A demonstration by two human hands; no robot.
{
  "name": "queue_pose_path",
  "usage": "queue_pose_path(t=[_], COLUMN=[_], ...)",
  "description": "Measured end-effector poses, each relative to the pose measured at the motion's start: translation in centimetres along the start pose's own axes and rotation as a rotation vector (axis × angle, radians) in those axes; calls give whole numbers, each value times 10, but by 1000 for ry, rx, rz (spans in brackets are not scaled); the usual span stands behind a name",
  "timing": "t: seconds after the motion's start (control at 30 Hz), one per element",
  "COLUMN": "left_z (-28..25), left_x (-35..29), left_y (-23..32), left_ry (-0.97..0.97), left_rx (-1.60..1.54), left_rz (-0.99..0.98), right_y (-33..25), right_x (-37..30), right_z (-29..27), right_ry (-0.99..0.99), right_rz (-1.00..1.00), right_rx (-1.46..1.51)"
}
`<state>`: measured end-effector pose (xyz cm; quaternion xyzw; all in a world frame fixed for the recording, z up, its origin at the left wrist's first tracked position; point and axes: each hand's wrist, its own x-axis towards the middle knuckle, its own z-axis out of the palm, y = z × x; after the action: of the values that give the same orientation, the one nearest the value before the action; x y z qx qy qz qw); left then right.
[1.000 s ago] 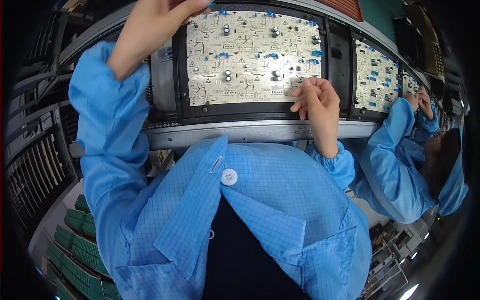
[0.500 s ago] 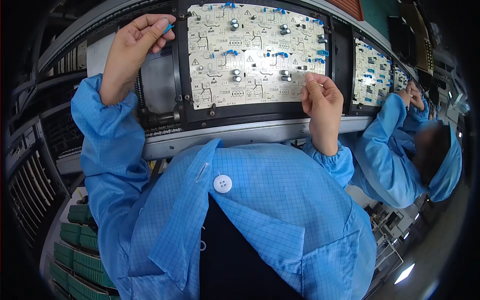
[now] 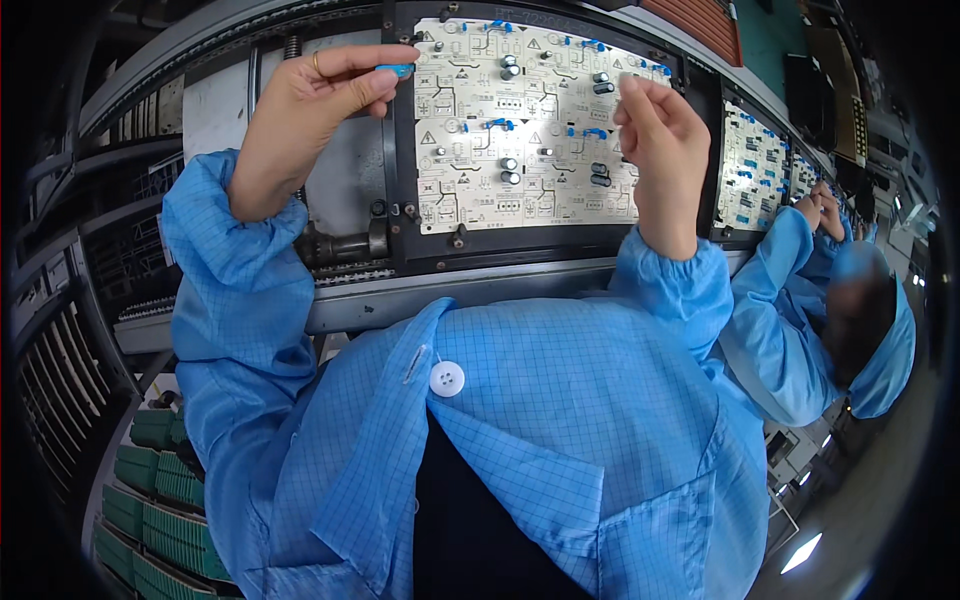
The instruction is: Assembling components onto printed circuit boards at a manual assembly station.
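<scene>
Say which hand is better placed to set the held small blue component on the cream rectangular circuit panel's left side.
Left, probably: the left hand pinches the small blue component near the left edge of the cream rectangular circuit panel. The right hand hovers over its right side.

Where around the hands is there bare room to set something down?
The grey metal plate looks bare beside the left hand, left of the black frame; so does the narrow front rail, between that frame and the blue jacket. Crowded: the circuit boards, dotted with capacitors and blue parts, the right hand above their right side.
</scene>
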<state>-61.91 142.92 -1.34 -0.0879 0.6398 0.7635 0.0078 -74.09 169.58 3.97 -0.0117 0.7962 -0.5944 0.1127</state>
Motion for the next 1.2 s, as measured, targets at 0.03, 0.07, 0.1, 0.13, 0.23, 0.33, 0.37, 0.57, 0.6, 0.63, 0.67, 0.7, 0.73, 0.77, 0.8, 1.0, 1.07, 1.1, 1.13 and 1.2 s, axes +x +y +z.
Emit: queue_pose_path(t=[0.03,0.07,0.1,0.13,0.23,0.33,0.37,0.57,0.6,0.63,0.67,0.7,0.73,0.77,0.8,1.0,1.07,1.1,1.13,1.2], left_z=[-2,-3,-3,-4,-4,-11,-13,6,3,1,-1,-3,-4,-4,-4,-4,-3,-1,-1,-16], left_x=[0,1,1,0,0,0,-2,-3,-2,-3,-3,-4,-5,-6,-5,-8,-7,-7,-8,-7], left_y=[-1,0,0,1,3,2,0,29,27,25,23,21,20,21,23,24,27,28,29,11], left_ry=[2,15,29,35,42,17,28,164,145,129,135,122,105,107,101,116,109,128,153,68], left_rx=[-3,-25,-48,-51,-32,-78,-82,-234,-210,-186,-191,-194,-197,-200,-191,-175,-153,-171,-188,-114], left_rz=[-1,-15,-29,-31,60,57,49,-52,-75,-97,-100,-75,-50,-51,-50,-55,-72,-77,-81,-20], right_y=[-4,-5,-3,-2,5,9,10,8,10,10,10,12,13,14,13,16,19,20,19,19], right_x=[3,6,9,12,20,24,25,27,27,27,27,28,29,30,29,21,21,21,18,14], right_z=[7,14,21,25,35,37,38,42,43,43,42,42,41,41,41,54,54,55,57,60], right_ry=[-38,-77,-100,-107,-126,-99,-108,-92,-96,-81,-66,-72,-69,-67,-69,-7,3,5,3,50], right_rz=[28,55,46,48,90,97,95,107,111,110,110,112,116,120,121,42,-18,-27,-33,-84], right_rx=[-38,-76,-53,-56,-97,-144,-153,-220,-225,-231,-236,-241,-221,-200,-203,-244,-256,-282,-280,-360])
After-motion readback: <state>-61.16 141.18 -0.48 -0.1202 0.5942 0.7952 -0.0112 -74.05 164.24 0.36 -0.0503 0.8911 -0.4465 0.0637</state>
